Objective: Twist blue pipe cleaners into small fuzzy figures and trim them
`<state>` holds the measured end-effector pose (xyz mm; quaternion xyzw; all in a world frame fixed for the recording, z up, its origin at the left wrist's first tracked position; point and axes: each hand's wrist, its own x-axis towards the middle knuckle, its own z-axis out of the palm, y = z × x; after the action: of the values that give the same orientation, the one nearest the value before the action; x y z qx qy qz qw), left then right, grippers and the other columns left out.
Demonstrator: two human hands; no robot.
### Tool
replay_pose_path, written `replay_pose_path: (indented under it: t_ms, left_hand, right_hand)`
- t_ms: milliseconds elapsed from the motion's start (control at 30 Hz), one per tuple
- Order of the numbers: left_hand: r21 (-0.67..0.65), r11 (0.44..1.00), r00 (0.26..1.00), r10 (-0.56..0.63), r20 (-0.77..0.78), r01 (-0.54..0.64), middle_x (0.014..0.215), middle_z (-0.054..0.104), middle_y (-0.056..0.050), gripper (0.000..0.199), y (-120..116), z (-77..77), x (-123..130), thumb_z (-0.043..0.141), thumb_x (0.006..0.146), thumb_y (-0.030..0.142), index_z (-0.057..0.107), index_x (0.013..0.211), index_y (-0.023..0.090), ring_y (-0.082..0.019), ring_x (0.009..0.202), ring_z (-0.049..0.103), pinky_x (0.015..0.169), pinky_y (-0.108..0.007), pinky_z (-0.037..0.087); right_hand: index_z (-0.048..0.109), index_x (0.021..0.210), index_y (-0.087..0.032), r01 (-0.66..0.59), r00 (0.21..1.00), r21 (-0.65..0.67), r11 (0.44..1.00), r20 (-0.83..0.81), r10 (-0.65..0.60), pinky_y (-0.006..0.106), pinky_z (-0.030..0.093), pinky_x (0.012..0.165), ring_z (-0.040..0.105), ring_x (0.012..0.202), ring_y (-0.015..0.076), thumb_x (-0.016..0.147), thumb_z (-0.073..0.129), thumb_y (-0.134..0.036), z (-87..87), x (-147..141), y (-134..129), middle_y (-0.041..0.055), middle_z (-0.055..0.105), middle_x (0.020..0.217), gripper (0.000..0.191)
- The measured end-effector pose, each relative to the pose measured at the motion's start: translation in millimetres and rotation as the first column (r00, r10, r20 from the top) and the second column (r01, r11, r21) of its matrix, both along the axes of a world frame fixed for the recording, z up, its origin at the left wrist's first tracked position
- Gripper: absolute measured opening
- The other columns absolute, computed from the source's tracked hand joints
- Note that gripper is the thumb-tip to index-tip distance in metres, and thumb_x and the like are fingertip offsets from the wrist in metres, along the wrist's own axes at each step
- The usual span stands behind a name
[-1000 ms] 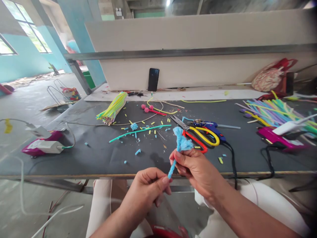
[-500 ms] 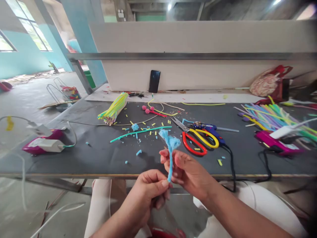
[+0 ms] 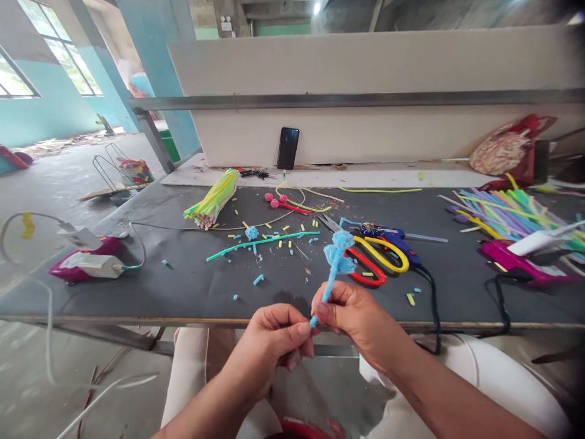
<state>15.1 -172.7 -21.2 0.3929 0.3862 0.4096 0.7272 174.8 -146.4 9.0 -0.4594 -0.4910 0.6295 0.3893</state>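
A blue pipe-cleaner flower with a twisted stem tilts up and to the right above the table's front edge. My left hand pinches the bottom end of its stem between thumb and forefinger. Higher on the same stem, the fingers of my right hand are closed around it. Just behind the flower lie scissors with one red and one yellow handle. A blue glue gun rests beside them, partly behind the yellow loop.
A teal pipe cleaner lies among blue and yellow snippets. Bundles of pipe cleaners, yellow-green and mixed colours, flank the work area. A phone leans at the back. Magenta power strips with cables sit at both sides.
My right hand has gone from loosely beside the stem to gripping it. The flower head has tilted right and turned. My left hand still pinches the stem's lower end.
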Motion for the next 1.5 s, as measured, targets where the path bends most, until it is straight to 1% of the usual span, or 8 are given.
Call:
replay_pose_path:
  t_ms: [133, 333, 567, 800, 1000, 1167, 1333, 1500]
  left_hand:
    - [-0.198, 0.969, 0.936, -0.073, 0.344, 0.148, 0.049, 0.06, -0.003, 0.016, -2.9, -9.2, 6.1, 0.068, 0.07, 0.023, 0.06, 0.063, 0.011, -0.003, 0.035, 0.038, 0.036, -0.016, 0.019]
    - [-0.188, 0.861, 0.666, -0.209, 0.716, 0.472, 0.043, 0.056, 0.0, 0.02, -13.8, -27.0, 18.3, 0.073, 0.064, 0.026, 0.06, 0.061, 0.011, -0.003, 0.026, 0.035, 0.029, -0.015, 0.022]
    - [-0.149, 0.942, 0.868, -0.204, 0.453, 0.299, 0.071, 0.068, -0.009, 0.027, -6.6, -13.6, -1.4, 0.069, 0.074, 0.033, 0.062, 0.083, 0.008, -0.013, 0.048, 0.064, 0.042, -0.02, 0.051]
    - [-0.092, 0.996, 0.997, 0.004, 0.082, 0.004, 0.054, 0.061, 0.001, 0.022, -3.7, -4.0, 4.7, 0.068, 0.071, 0.029, 0.052, 0.065, 0.015, -0.005, 0.033, 0.047, 0.03, -0.014, 0.035]
    - [0.112, 0.989, 0.924, 0.13, -0.358, -0.096, 0.039, 0.047, 0.006, 0.018, -4.0, -6.9, 10.3, 0.061, 0.073, 0.022, 0.055, 0.057, 0.015, -0.005, 0.034, 0.042, 0.034, -0.014, 0.031]
    - [-0.12, 0.993, 1.0, -0.014, 0.004, 0.015, 0.047, 0.053, 0.004, 0.021, -5.7, -13.7, 10.4, 0.064, 0.074, 0.03, 0.056, 0.063, 0.014, -0.004, 0.031, 0.042, 0.03, -0.014, 0.027]
    - [-0.251, 0.902, 0.822, -0.168, 0.544, 0.351, 0.046, 0.05, 0.005, 0.025, -8.7, -33.6, 16.3, 0.074, 0.064, 0.031, 0.055, 0.064, 0.015, -0.003, 0.026, 0.033, 0.025, -0.015, 0.02]
    - [-0.038, 0.919, 0.887, -0.368, 0.278, 0.393, 0.065, 0.062, -0.005, 0.036, -5.7, -21.3, 8.5, 0.069, 0.072, 0.044, 0.062, 0.078, 0.009, -0.011, 0.057, 0.059, 0.056, -0.021, 0.043]
  right_hand:
    - [0.062, 0.062, -0.016, -0.152, 0.962, -0.002, 0.988, -0.231, 0.147, 0.025, 0.026, 0.049, 0.038, 0.049, 0.0088, 0.066, 0.075, -0.036, -7.5, 3.4, 1.0, -0.0032, 0.052, 0.055, 0.024]
    - [0.064, 0.058, -0.017, -0.233, 0.897, 0.139, 0.962, -0.351, 0.268, 0.025, 0.024, 0.048, 0.037, 0.051, 0.0104, 0.066, 0.075, -0.04, -21.2, 1.2, 1.9, -0.0023, 0.049, 0.054, 0.026]
    - [0.065, 0.065, -0.017, -0.292, 0.929, 0.157, 0.943, -0.187, 0.319, 0.026, 0.035, 0.052, 0.047, 0.051, 0.0112, 0.074, 0.07, -0.033, -11.9, 5.1, 7.0, -0.0015, 0.056, 0.057, 0.019]
    - [0.063, 0.069, -0.015, -0.136, 0.985, 0.043, 0.99, -0.1, 0.14, 0.022, 0.026, 0.046, 0.039, 0.048, 0.0076, 0.068, 0.074, -0.04, -10.1, 2.2, 7.9, -0.0045, 0.049, 0.054, 0.027]
    - [0.06, 0.066, -0.017, 0.139, 0.987, 0.011, 0.99, -0.081, -0.138, 0.022, 0.016, 0.042, 0.031, 0.043, 0.006, 0.067, 0.075, -0.038, -9.5, -1.0, 10.0, -0.0073, 0.041, 0.048, 0.025]
    - [0.067, 0.063, -0.015, 0.17, 0.969, -0.04, 0.985, -0.175, -0.174, 0.023, 0.019, 0.045, 0.03, 0.045, 0.0057, 0.066, 0.075, -0.034, -14.2, -0.5, 10.9, -0.0051, 0.043, 0.049, 0.021]
    - [0.065, 0.058, -0.016, 0.102, 0.939, -0.085, 0.991, -0.32, -0.124, 0.023, 0.016, 0.044, 0.024, 0.043, 0.0044, 0.06, 0.079, -0.037, -15.3, -2.2, 9.8, -0.005, 0.045, 0.05, 0.025]
    - [0.067, 0.06, -0.017, 0.07, 0.995, 0.08, 0.994, -0.081, -0.064, 0.025, 0.031, 0.051, 0.04, 0.051, 0.0094, 0.066, 0.076, -0.036, -19.4, 0.6, 3.5, -0.0026, 0.052, 0.054, 0.022]
